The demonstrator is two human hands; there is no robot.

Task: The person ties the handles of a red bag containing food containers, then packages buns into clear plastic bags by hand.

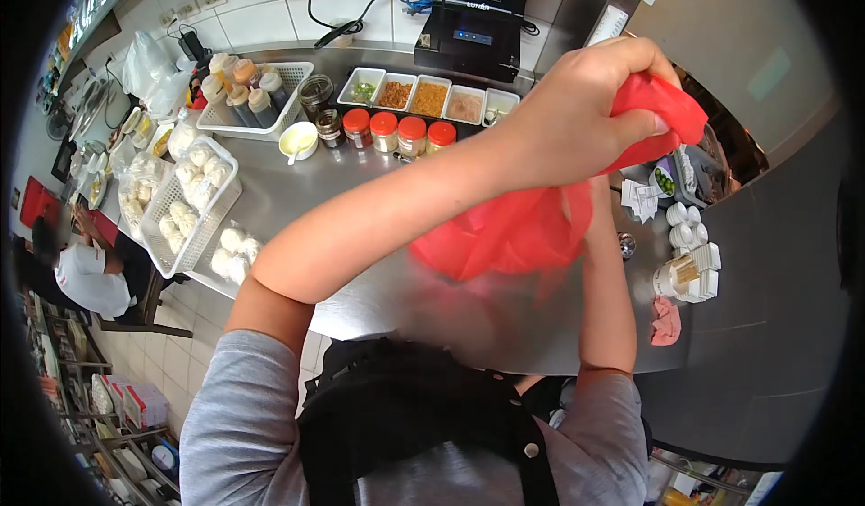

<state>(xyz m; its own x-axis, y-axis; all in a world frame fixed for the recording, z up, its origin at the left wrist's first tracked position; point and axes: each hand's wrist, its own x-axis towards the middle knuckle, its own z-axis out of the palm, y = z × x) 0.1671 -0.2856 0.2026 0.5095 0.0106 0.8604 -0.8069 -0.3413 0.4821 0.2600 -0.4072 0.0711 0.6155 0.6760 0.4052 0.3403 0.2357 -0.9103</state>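
A thin red plastic bag (pixel 509 236) hangs in front of my chest, above the steel counter. Raised to the upper right, my left hand (pixel 608 100) grips the bunched top of the bag, the thumb pressed against the plastic. My left forearm crosses over the bag. My right hand (pixel 595 200) is at the bag's right side, beneath my left hand; its fingers are hidden behind the plastic and my left wrist. Whatever the bag contains cannot be made out.
Several red-lidded jars (pixel 384 131) and a topping tray (pixel 431 97) line the counter's back, below a black printer (pixel 473 24). White baskets hold sauce bottles (pixel 259 105) and bagged dough balls (pixel 203 174). A pink cloth (pixel 665 321) lies right. Another person (pixel 90 276) sits at far left.
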